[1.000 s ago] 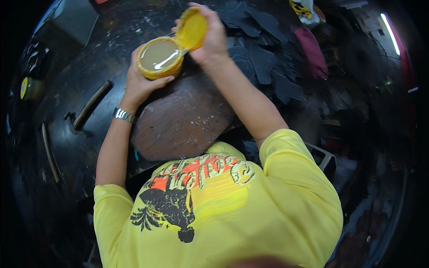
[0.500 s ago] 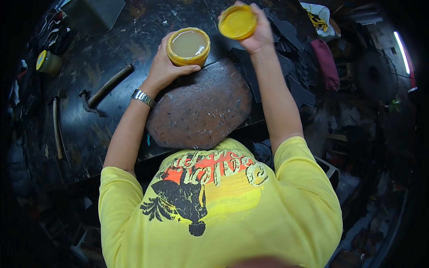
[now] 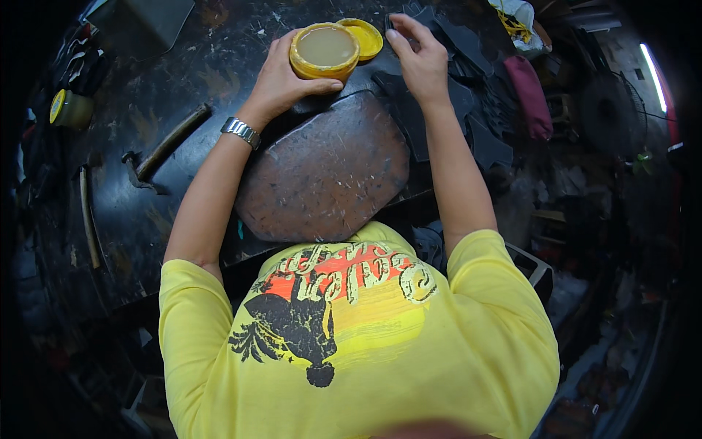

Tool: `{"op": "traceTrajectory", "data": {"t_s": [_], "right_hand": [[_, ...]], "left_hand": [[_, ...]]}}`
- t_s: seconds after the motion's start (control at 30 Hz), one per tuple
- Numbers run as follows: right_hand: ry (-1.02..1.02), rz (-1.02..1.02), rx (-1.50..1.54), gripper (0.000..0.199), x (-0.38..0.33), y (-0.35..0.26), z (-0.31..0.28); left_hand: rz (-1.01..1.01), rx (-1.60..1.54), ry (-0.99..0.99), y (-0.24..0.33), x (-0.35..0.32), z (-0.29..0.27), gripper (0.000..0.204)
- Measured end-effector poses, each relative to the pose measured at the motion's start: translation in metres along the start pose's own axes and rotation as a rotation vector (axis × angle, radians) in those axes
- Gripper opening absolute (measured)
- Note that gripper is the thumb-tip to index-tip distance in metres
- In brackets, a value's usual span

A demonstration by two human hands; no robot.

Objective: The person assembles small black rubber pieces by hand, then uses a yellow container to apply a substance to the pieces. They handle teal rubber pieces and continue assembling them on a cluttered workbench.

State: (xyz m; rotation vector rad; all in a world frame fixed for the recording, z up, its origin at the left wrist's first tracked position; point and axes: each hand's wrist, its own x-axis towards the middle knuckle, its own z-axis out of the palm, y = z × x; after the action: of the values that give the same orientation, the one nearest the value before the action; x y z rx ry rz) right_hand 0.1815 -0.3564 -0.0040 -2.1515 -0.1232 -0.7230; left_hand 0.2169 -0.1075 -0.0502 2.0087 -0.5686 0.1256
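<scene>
My left hand (image 3: 279, 82) is wrapped round a yellow tub (image 3: 322, 72) that stands without its lid, filled nearly to the rim with a cloudy, greyish-beige liquid. Just right of the tub, its yellow lid (image 3: 371, 42) lies on the dark table (image 3: 241, 55), partly hidden behind the tub. A little further right is my right hand (image 3: 424, 64), apart from the lid, with thumb and forefinger spread. Dark cut pieces (image 3: 409, 121) lie below and beside that hand. Nearer me, a worn brown slab (image 3: 329, 172) rests at the table's front edge.
On the left lie a hammer (image 3: 174, 143) and another wooden-handled tool (image 3: 88, 219). A jar with a yellow lid (image 3: 72, 108) is at the far left. Right of the dark pieces is a maroon bundle (image 3: 530, 99), with a white bag (image 3: 521, 25) behind it.
My right hand has set the yellow lid down on the table beside the tub and let go of it. The tub has shifted slightly right and away from me in my left hand.
</scene>
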Motion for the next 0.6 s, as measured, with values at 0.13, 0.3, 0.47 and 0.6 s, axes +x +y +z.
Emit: {"op": "traceTrajectory", "data": {"t_s": [0.13,0.3,0.47,0.6], "right_hand": [[-0.069,-0.095,-0.188,0.035,-0.045,-0.027,-0.031],[-0.161,0.004,-0.534,0.048,-0.100,-0.040,-0.053],[-0.178,0.042,-0.586,0.054,-0.114,-0.031,-0.058],[-0.234,0.114,-0.561,0.065,-0.108,-0.034,-0.064]], "left_hand": [[0.010,-0.008,0.005,0.005,0.002,0.005,0.113],[0.003,-0.052,-0.040,0.010,0.005,0.006,0.112],[0.036,-0.044,-0.057,0.014,0.013,0.015,0.114],[0.018,-0.104,-0.109,0.017,0.017,0.022,0.121]]}}
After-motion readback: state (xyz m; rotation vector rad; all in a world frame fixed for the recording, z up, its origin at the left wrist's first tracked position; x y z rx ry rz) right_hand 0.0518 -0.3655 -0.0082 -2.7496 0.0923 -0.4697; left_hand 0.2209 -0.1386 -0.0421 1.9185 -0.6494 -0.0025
